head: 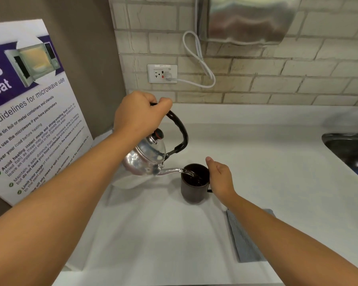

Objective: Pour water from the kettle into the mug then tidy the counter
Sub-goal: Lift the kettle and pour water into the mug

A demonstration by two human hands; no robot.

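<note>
Pouring kettle (145, 156) clenched in left hand (139, 116), right hand (220, 178) grasping mug (192, 189), beside "guidelines for microwave use" poster (35, 112).

Both forearms are bare to the frame's edge, with no sleeves in view. The left hand (140, 115) and right hand (220, 177) wear no gloves. No rings or watch show.

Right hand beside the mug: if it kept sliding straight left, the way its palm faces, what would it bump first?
Probably the dark mug; the right hand is already against its side, apparently holding it.
</note>
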